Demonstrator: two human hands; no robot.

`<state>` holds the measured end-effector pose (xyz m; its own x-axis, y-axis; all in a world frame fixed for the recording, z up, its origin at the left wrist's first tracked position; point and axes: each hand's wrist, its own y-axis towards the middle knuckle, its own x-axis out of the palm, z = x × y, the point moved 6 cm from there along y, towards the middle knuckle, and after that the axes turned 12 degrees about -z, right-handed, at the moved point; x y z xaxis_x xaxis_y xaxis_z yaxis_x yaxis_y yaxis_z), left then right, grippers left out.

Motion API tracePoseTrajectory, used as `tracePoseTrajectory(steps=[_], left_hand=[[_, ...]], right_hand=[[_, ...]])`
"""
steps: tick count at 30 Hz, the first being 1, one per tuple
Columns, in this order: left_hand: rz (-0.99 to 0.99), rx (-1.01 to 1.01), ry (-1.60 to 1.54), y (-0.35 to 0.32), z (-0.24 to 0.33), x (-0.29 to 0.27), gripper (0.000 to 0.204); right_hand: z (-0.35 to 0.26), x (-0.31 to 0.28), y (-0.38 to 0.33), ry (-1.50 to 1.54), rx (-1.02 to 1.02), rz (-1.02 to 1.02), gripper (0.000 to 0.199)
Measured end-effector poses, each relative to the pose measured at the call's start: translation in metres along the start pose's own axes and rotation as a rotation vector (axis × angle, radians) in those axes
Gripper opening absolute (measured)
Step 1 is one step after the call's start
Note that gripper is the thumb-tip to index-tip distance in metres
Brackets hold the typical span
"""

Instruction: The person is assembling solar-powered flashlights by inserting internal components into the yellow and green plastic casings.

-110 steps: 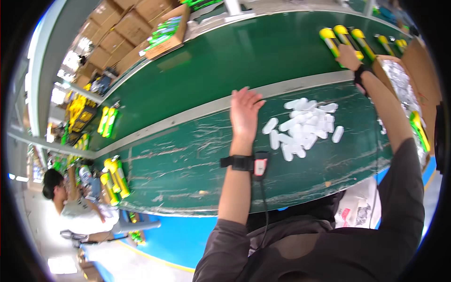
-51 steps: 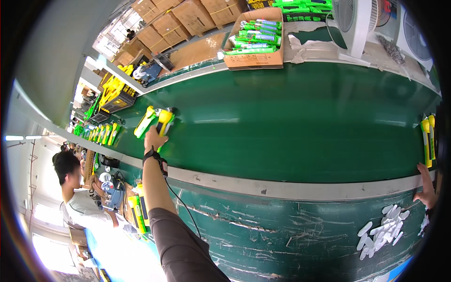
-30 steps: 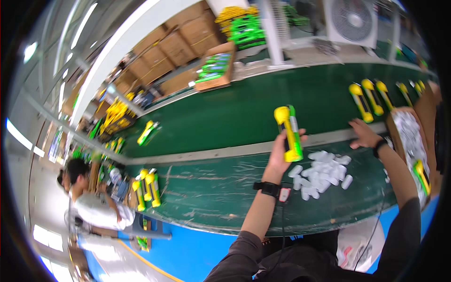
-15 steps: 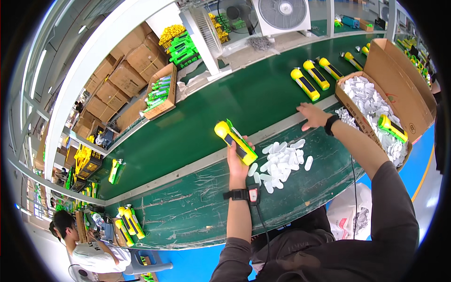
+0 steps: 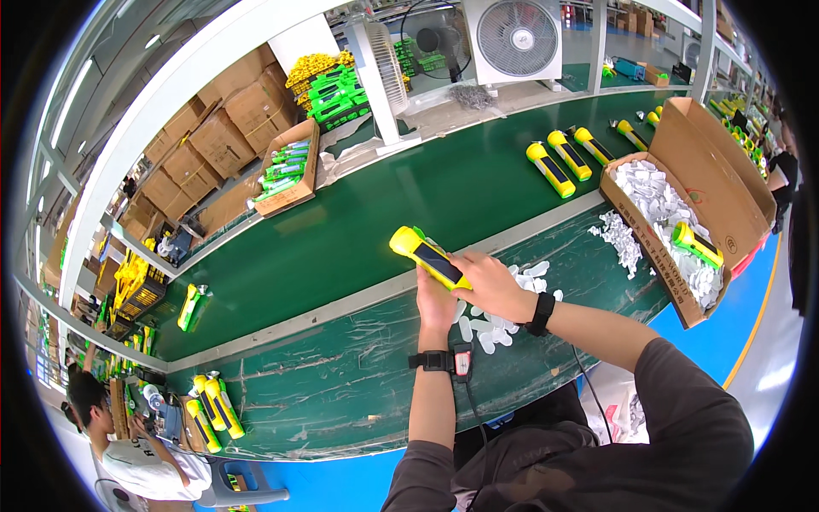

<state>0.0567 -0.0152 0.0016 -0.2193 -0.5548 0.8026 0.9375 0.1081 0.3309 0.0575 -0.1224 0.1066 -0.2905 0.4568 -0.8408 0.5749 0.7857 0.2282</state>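
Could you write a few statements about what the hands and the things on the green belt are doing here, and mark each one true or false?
1. Both hands are on the yellow flashlight. True: the left hand grips it from below and the right hand rests on its near end.
2. The cardboard box at the right is empty. False: it holds white plastic pieces and a yellow flashlight.
3. Three yellow flashlights lie side by side on the conveyor belt. True.
4. The white pieces under the hands are stacked in a tray. False: they lie loose on the green table.
5. Both wrists are bare. False: each wears a black band.
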Motion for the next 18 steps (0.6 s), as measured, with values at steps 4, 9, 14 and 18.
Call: tracePoseTrajectory(steps=[4,9,14,18], left_hand=[[-0.009,0.061,0.043,0.0,0.004,-0.003,0.046],[0.103,0.09,0.091,-0.003,0.01,0.003,0.04],[0.069,0.01,0.142,-0.002,0.007,-0.005,0.043],[0.087,0.037,0.13,0.0,0.008,-0.003,0.041]], right_hand=[[0.003,0.002,0.004,-0.028,-0.017,-0.035,0.038],[0.02,-0.009,0.01,0.136,-0.003,0.118,0.036],[0.055,0.022,0.02,0.863,0.145,-0.074,0.035],[0.058,0.023,0.018,1.01,0.142,-0.168,0.035]])
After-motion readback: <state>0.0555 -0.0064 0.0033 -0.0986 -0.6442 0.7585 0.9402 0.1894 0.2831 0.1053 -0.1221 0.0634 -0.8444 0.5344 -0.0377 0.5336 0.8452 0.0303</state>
